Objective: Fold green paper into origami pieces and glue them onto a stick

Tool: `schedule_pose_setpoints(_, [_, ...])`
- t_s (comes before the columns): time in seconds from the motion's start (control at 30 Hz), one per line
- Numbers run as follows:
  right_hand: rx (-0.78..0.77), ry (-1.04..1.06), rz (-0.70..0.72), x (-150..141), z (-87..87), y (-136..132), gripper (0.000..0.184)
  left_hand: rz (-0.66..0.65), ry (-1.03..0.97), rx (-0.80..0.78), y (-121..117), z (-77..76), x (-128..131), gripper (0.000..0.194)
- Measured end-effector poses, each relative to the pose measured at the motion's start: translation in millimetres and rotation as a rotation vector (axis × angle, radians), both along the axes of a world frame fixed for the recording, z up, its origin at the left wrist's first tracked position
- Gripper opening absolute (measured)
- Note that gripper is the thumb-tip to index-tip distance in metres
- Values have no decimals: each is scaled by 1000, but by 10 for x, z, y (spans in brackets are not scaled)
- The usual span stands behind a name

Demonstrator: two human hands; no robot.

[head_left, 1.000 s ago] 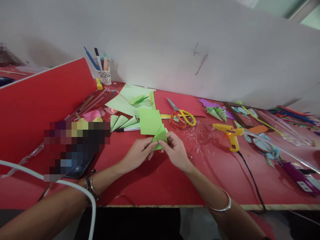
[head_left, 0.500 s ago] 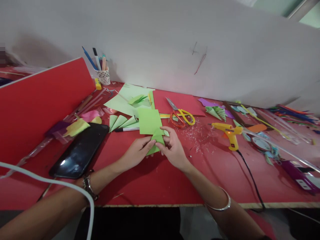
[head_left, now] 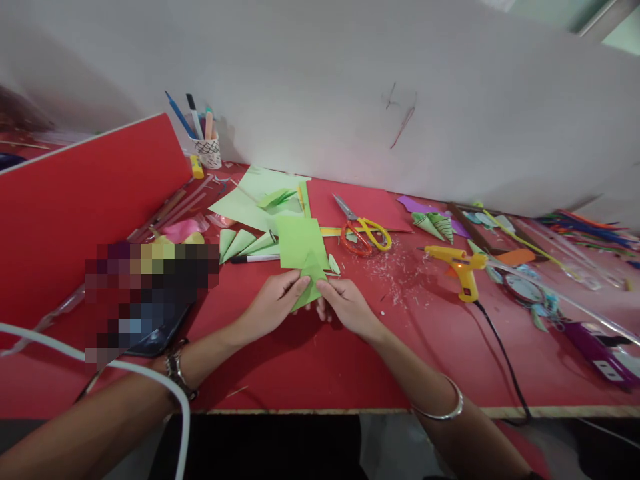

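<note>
Pinching a folded piece of bright green paper (head_left: 312, 285) between them, the left hand (head_left: 275, 300) and the right hand (head_left: 351, 305) face each other above a red tabletop (head_left: 300, 377). Each has its thumb pressed on the near face of the paper, the left at its left edge, the right at its right edge; the fingers curl beneath, partly hidden, so there is little gap in either grip. The paper's narrow tip points away from the person.

Just beyond the grip lies a flat rectangular sheet of light green paper (head_left: 301, 240), which the tip overlaps in this view. Beyond the grip to the left are a white pen with a black cap (head_left: 257, 259) and several pale green paper cones (head_left: 241, 244). Beyond it to the right rest scissors with one red and one yellow handle (head_left: 370, 235), near a scatter of small pale scraps (head_left: 403, 277). Well to the right of the grip stands a yellow glue gun with a black cord (head_left: 465, 272), its nozzle toward the scissors. Well to the left lies a black smartphone (head_left: 157, 339), partly blurred out. Far beyond the grip, a white patterned cup (head_left: 207, 153) holds pens and markers.
</note>
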State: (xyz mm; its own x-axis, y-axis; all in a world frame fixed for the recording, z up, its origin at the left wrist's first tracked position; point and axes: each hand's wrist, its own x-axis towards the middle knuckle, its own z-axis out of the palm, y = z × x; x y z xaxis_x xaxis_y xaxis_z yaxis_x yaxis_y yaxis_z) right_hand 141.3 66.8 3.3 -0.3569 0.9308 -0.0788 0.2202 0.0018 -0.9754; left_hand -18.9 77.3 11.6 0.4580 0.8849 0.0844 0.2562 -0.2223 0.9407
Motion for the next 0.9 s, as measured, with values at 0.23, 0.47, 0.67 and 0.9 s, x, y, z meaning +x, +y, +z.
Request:
schedule_pose_setpoints(0.23, [58,-70,4,8,-23,-9,48,15,55,-39,27,-9,-3,41])
schedule_pose_setpoints(0.47, [60,11,3,3,18,-7,46,1,4,-112,-9,-9,1,42])
schedule_pose_setpoints(0.67, [99,47,0,4,29,-4,47,-26,-80,-105,-32,18,6,40])
schedule_pose_setpoints(0.9, [179,-22,-13,22,-15,-3,47,-39,-130,-112,10,10,-21,34])
